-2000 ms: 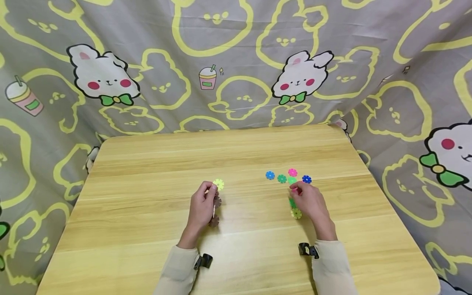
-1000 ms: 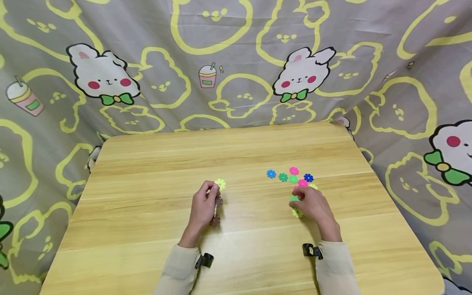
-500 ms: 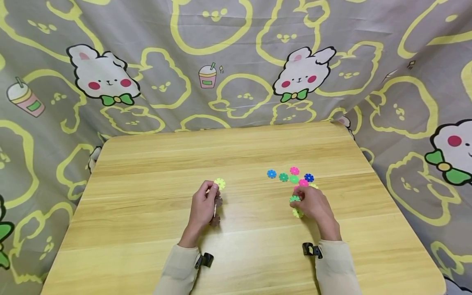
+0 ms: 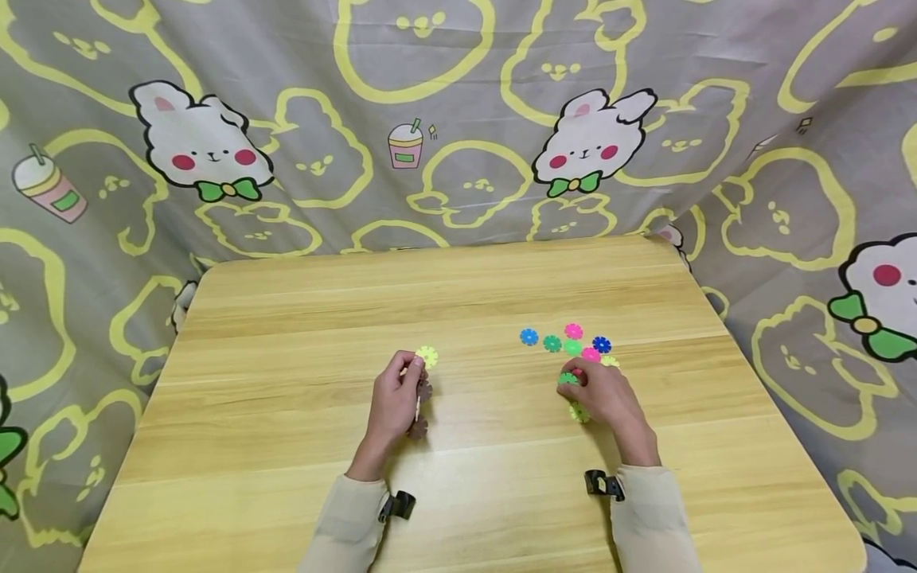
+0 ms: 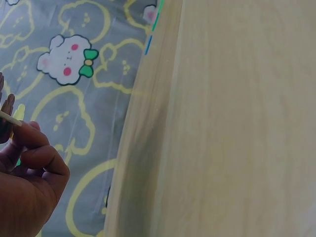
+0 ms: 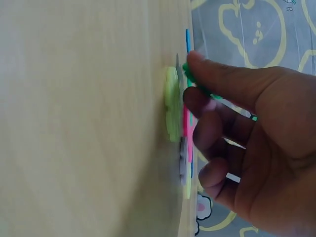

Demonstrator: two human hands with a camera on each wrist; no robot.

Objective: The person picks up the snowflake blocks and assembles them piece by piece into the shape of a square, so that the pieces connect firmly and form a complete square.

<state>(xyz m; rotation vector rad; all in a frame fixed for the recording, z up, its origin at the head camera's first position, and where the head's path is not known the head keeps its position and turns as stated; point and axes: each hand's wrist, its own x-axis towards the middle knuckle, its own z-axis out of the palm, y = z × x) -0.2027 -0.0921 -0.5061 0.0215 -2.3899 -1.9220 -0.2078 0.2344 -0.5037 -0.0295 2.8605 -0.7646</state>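
My left hand [image 4: 392, 398] grips joined plastic snowflake discs. A yellow disc [image 4: 427, 356] sticks out past the fingertips, and brown discs [image 4: 419, 429] hang at the palm side; the rest of the piece is hidden. In the left wrist view, its thumb and finger pinch a pale disc edge [image 5: 9, 117]. My right hand [image 4: 610, 395] pinches a green snowflake disc [image 4: 567, 379] between thumb and forefinger, tilted just over the table in the right wrist view. Beneath this hand lies a yellow-green disc [image 4: 579, 413].
Beyond the right hand lie loose discs: light blue [image 4: 528, 337], teal [image 4: 552, 343], bright green [image 4: 572, 348], pink [image 4: 573, 330] and dark blue [image 4: 601, 344]. Another pink disc [image 4: 591, 355] is close to the knuckles. A patterned curtain [image 4: 473, 95] borders the wooden table [image 4: 286, 477].
My right hand has come from the pink discs to the green one, pinched it and lifted it slightly, tilting it. The left hand keeps its hold, nearly still.
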